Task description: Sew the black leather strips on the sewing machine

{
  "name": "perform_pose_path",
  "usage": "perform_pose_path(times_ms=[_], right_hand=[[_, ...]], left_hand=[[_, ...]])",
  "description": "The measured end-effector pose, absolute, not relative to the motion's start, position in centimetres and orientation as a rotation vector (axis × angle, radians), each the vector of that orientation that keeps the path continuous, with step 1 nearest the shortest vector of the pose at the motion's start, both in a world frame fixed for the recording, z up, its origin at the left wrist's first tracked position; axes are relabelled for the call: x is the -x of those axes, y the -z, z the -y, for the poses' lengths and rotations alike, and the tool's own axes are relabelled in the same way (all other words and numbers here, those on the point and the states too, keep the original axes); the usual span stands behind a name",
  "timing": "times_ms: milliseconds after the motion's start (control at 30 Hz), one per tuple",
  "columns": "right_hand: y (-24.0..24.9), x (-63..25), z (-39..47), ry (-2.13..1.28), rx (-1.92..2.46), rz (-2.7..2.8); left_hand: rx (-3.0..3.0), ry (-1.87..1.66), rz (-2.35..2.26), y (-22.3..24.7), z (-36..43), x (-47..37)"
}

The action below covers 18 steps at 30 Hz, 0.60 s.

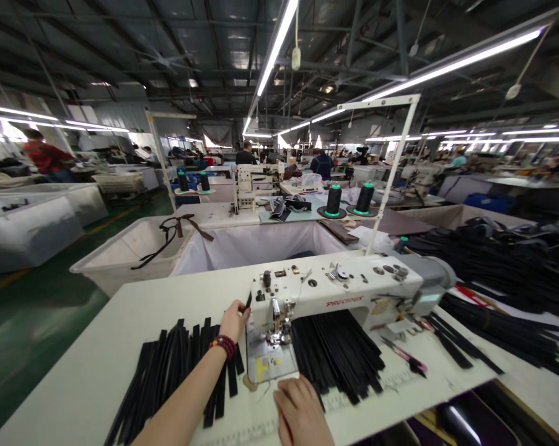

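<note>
A white sewing machine (307, 297) stands on a pale table in front of me. My left hand (235, 320), with a dark red bead bracelet (224, 344) at the wrist, is raised left of the machine head. Its fingers pinch a black strip (248, 301), of which only a short end shows. Just in front of the needle plate (272, 365), my right hand (302, 409) rests with curled fingers; whatever lies in them is hidden. Black strips (161, 365) lie fanned out under my left forearm. Another bundle of black strips (338, 356) sits beneath the machine arm.
Pink-handled thread snips (407, 358) lie right of the bundle. Behind the machine are a white-lined bin (261, 241) and black thread cones (334, 201) on a stand. Dark material (497, 254) is heaped at right. Other people work farther back.
</note>
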State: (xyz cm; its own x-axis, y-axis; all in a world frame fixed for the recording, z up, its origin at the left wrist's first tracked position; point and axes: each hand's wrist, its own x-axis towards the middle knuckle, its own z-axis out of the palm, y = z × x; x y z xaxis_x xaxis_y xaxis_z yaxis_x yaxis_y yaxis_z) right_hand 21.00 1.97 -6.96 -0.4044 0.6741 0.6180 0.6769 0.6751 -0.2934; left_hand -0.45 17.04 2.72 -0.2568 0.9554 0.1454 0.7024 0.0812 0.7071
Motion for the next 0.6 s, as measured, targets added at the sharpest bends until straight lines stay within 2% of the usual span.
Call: perform_pose_path(times_ms=[233, 333, 467, 600], right_hand=[[4.3, -21.3, -1.1, -0.117, 1.038, 2.112], [2.4, -21.1, -0.5, -0.205, 0.975, 2.037], [-3.9, -20.7, 1.7, -0.535, 0.812, 1.866], [-10.0, -20.4, 4.6, -0.920, 0.700, 1.700]], left_hand=[[-1.209, -1.418, -1.687, -8.2, -6.0, 0.6], [-0.834, -1.651, -1.306, -11.7, -0.8, -1.2], [-0.706, -1.756, -1.194, -15.3, 3.3, -3.2], [-0.696, -1.774, -1.165, -16.5, 5.4, -4.4]])
